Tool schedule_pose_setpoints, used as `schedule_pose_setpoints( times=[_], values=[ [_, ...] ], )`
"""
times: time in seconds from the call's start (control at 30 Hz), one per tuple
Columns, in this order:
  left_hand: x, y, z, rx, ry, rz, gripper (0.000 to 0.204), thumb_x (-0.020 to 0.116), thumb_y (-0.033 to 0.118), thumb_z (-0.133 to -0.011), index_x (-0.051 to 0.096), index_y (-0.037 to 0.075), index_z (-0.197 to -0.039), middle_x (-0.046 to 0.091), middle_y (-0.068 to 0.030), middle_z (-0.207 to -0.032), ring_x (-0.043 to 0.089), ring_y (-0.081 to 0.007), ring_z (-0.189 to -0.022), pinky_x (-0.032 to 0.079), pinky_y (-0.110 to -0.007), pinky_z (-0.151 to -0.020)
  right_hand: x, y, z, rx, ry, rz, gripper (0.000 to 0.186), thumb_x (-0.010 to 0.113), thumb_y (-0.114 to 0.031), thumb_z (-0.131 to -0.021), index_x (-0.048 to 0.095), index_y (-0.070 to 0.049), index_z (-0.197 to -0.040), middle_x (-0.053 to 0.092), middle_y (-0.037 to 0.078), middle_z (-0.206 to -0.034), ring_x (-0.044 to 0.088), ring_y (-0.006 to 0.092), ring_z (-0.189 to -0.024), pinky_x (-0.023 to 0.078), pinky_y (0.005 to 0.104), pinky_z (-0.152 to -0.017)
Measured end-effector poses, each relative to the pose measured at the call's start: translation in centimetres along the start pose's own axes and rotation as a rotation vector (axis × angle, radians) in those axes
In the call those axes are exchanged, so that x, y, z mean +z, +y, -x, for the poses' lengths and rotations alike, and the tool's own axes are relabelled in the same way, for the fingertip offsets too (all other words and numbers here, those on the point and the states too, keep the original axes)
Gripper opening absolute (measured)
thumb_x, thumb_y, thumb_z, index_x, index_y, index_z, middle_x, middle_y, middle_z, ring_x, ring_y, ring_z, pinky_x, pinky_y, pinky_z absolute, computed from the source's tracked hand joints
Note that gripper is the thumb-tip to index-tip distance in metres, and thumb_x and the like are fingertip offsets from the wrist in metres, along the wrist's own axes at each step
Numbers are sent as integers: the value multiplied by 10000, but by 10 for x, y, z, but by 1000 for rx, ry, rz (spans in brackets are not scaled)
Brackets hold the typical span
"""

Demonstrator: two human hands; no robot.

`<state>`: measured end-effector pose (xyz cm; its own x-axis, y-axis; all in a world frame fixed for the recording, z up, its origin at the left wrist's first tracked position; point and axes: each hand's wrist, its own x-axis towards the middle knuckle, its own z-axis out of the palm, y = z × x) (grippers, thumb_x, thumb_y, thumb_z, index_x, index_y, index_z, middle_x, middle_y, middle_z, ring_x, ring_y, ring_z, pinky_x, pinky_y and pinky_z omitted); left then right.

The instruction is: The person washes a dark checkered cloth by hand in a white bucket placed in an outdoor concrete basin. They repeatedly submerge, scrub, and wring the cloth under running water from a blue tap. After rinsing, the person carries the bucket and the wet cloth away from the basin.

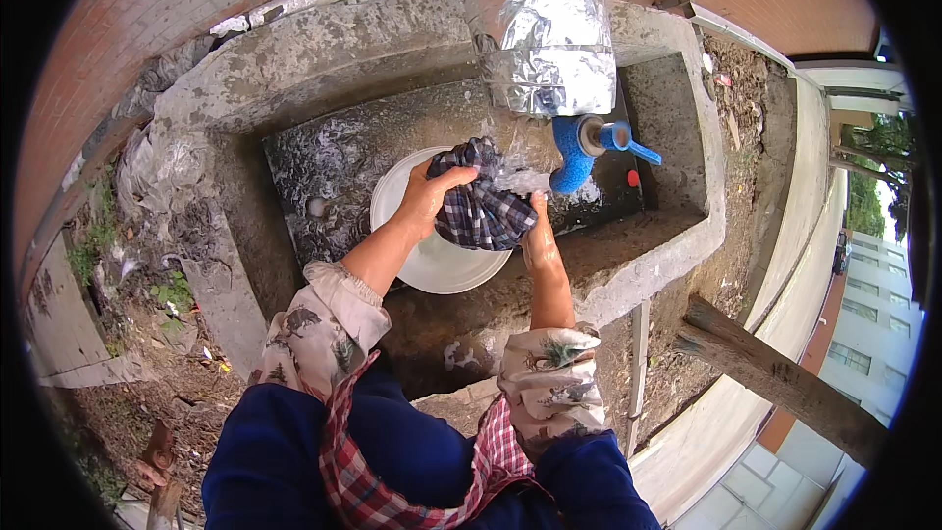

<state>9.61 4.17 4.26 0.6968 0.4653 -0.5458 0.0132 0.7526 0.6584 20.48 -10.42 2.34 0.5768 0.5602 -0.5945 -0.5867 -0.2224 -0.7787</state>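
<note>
Gripping plaid cloth (481, 214), both hands (423, 200); long axis slanting upper-left to lower-right.

Plaid cloth (486, 212) hides part of white basin (442, 271), some right-hand fingers (539, 204).

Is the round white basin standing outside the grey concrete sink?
No, the round white basin sits inside the grey concrete sink, partly hidden by the dark plaid cloth.

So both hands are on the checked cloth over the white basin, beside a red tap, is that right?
The tap is blue, not red, as the head view shows; the left hand and right hand are on the checked cloth over the white basin.
</note>
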Motion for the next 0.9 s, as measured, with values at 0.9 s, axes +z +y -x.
schedule_pose_setpoints(
  times=[0.9],
  values=[
    [-15,-3,2,-355,-295,225,325,581,263,-787,578,54,-1035,611,-63,-995,577,-180,-925,436,-330,-846,21,-22,24,-192,-29,427,737,275,-582,-868,329,39,-1261,362,216,-1297,371,339,-1187,289,335,-979]
  ],
)
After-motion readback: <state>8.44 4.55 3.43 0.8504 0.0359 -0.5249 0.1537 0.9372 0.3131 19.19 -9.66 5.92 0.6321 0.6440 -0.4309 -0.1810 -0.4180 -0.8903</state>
